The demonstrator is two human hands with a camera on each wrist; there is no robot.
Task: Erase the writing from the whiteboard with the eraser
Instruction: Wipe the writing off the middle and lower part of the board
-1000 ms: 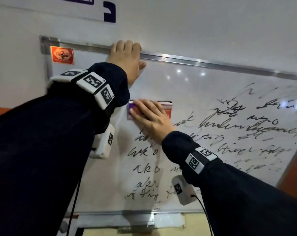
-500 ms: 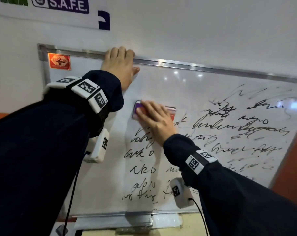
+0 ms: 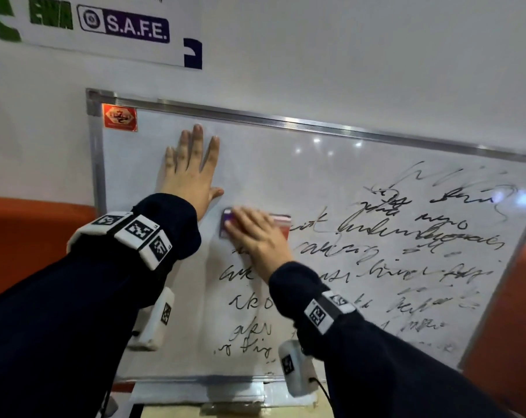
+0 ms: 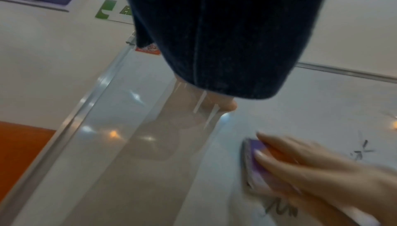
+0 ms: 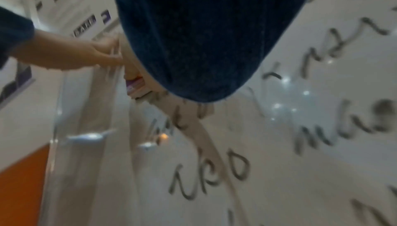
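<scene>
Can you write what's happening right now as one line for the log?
step: erasing | right hand: presses eraser on whiteboard | left hand: flat on board, fingers spread | writing: mostly left

The left hand (image 3: 192,173) lay flat, fingers spread and straight. The right hand (image 3: 257,236) lay palm-down with fingers extended, both arms reaching forward.
</scene>
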